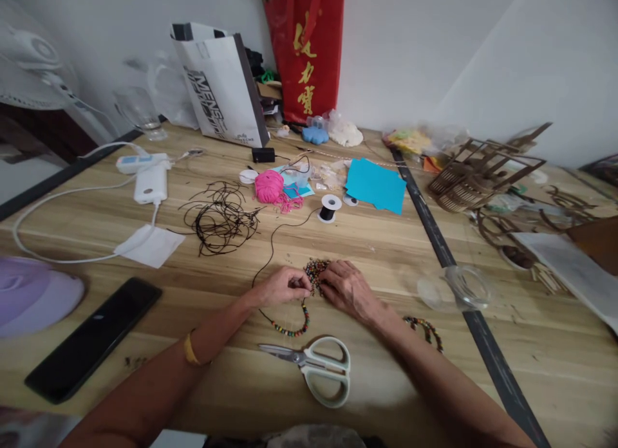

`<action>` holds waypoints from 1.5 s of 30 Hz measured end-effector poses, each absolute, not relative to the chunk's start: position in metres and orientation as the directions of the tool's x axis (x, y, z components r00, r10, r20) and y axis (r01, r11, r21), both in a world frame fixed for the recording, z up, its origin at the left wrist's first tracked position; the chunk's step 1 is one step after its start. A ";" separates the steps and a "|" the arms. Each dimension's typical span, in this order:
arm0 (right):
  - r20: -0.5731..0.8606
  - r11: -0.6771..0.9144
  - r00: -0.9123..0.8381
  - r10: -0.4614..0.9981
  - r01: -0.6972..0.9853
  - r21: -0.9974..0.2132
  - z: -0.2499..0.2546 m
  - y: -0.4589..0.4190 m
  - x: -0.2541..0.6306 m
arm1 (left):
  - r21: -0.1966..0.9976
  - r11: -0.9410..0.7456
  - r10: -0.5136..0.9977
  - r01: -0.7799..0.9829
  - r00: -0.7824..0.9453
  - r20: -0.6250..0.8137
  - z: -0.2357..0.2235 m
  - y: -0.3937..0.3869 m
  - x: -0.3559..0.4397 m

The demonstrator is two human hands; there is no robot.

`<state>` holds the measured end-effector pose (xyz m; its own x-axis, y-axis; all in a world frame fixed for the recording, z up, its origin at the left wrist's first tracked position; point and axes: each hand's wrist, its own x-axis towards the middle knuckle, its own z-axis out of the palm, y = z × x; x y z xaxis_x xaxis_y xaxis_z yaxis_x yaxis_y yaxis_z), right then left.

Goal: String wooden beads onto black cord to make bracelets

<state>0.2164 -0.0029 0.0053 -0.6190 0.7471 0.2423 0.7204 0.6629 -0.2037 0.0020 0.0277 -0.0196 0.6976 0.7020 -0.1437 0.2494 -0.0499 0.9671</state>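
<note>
A small pile of multicoloured beads (pixel 316 273) lies on the wooden table between my two hands. At its left edge, my left hand (pixel 284 286) pinches the black cord (pixel 271 242) near its end. Below that hand, a curved row of threaded beads (pixel 291 333) hangs on the cord and rests on the table. My right hand (pixel 345 284) leans over the pile from the right, its fingers bent together and touching the beads. Whatever its fingertips grip is hidden. The cord runs back to a white spool (pixel 329 208) wound with black.
Scissors (pixel 326 369) lie close in front of my hands. Beaded bracelets (pixel 425 332) and a clear round container (pixel 467 287) are at right. Tangled dark cord (pixel 222 219), pink yarn (pixel 269 186) and blue sheets (pixel 375 185) lie behind. A phone (pixel 94 338) is at left.
</note>
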 end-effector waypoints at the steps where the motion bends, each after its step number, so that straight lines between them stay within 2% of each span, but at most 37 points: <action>1: 0.236 0.659 -0.617 0.751 0.724 -0.203 0.005 -0.003 0.216 | 0.965 -0.057 0.700 0.255 0.700 -0.144 -0.019 0.028 0.002; 8: 0.226 0.662 -0.622 0.750 0.710 -0.240 0.005 -0.002 0.217 | 0.958 -0.088 0.707 0.272 0.695 -0.133 -0.014 0.027 0.003; 16: 0.231 0.664 -0.623 0.747 0.717 -0.212 0.006 -0.003 0.214 | 0.960 -0.075 0.707 0.272 0.693 -0.141 -0.015 0.026 0.002; 23: 0.244 0.656 -0.609 0.755 0.715 -0.243 0.004 -0.003 0.214 | 0.966 -0.020 0.710 0.257 0.685 -0.167 -0.016 0.027 0.003; 26: 0.289 0.663 -0.597 0.748 0.687 -0.299 0.007 -0.003 0.214 | 0.968 -0.006 0.707 0.253 0.685 -0.174 -0.013 0.026 0.003; 32: 0.410 0.666 -0.533 0.740 0.499 -0.554 0.007 -0.008 0.210 | 0.972 -0.005 0.701 0.236 0.694 -0.165 -0.017 0.026 0.002; 35: 0.446 0.661 -0.507 0.737 0.407 -0.631 0.004 -0.011 0.207 | 0.973 -0.023 0.708 0.231 0.690 -0.147 -0.023 0.027 0.002; 45: 0.479 0.664 -0.481 0.734 0.364 -0.653 -0.004 -0.015 0.204 | 0.978 0.003 0.706 0.208 0.692 -0.150 -0.024 0.026 0.002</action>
<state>0.2041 -0.0147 -0.0037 -0.4813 0.7343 0.4786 0.3642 0.6642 -0.6529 0.0020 0.0264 -0.0244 0.6922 0.7059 -0.1499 0.2084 0.0032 0.9780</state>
